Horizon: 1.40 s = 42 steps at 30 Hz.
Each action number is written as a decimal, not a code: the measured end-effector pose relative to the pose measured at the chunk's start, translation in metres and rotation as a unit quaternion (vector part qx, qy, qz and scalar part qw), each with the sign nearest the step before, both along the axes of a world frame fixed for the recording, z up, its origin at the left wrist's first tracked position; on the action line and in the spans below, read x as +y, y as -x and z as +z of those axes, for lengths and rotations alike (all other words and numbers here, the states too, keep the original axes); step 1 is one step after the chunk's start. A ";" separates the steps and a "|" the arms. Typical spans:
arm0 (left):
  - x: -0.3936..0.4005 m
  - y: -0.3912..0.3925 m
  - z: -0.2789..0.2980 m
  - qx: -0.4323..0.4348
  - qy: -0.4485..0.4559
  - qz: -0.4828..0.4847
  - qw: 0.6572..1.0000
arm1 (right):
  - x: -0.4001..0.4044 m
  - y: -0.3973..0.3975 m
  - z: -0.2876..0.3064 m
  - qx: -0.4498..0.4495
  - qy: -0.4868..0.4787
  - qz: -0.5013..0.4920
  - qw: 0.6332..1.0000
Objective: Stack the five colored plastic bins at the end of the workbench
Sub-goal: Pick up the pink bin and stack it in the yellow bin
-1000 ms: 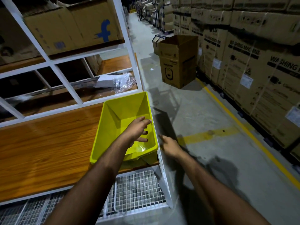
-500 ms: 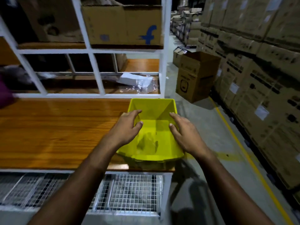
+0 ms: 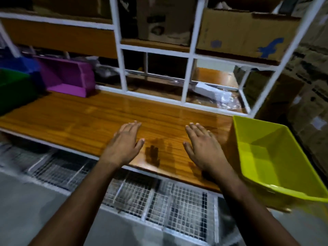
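A yellow-green bin (image 3: 276, 157) sits at the right end of the wooden workbench (image 3: 88, 119), empty inside. A purple bin (image 3: 69, 77), a blue bin (image 3: 23, 63) and a green bin (image 3: 12, 86) stand at the far left of the bench. My left hand (image 3: 124, 144) and my right hand (image 3: 202, 148) hover over the middle of the bench, palms down, fingers straight, holding nothing. Both are well to the left of the yellow-green bin.
A white metal frame (image 3: 122, 68) runs along the back of the bench. Cardboard boxes (image 3: 245, 32) sit on the shelf above. A wire mesh shelf (image 3: 159, 197) lies under the bench. Clear plastic wrap (image 3: 223, 98) lies behind the frame. Stacked cartons (image 3: 310, 77) fill the right.
Both hands let go of the yellow-green bin and moved left over the bare bench top. The view swung left, bringing the purple, blue and green bins into sight.
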<state>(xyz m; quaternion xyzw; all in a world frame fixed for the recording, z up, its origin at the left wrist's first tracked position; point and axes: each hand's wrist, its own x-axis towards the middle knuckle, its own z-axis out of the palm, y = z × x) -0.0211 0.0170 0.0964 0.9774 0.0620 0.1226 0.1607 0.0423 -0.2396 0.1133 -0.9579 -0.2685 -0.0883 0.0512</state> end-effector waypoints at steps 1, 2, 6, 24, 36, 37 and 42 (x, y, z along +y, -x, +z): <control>0.028 0.008 0.001 0.000 -0.008 0.013 1.000 | 0.028 0.004 -0.001 0.005 0.004 0.009 1.000; 0.054 0.015 0.002 0.003 -0.014 0.025 1.000 | 0.055 0.008 -0.002 0.008 0.008 0.020 1.000; 0.140 0.038 0.002 0.034 -0.025 0.070 0.997 | 0.153 0.016 -0.009 0.021 0.013 0.063 0.998; 0.490 0.014 -0.035 0.078 -0.062 0.173 0.980 | 0.559 -0.067 -0.037 0.018 -0.005 0.208 0.978; 0.653 -0.090 -0.021 0.031 -0.112 0.080 0.990 | 0.727 -0.157 0.010 -0.062 0.022 0.164 0.984; 0.667 -0.102 -0.019 0.024 -0.119 0.059 0.991 | 0.741 -0.163 0.014 -0.068 0.019 0.154 0.986; 0.724 -0.138 -0.011 0.007 -0.085 -0.019 0.996 | 0.812 -0.199 0.019 -0.060 0.011 0.076 0.995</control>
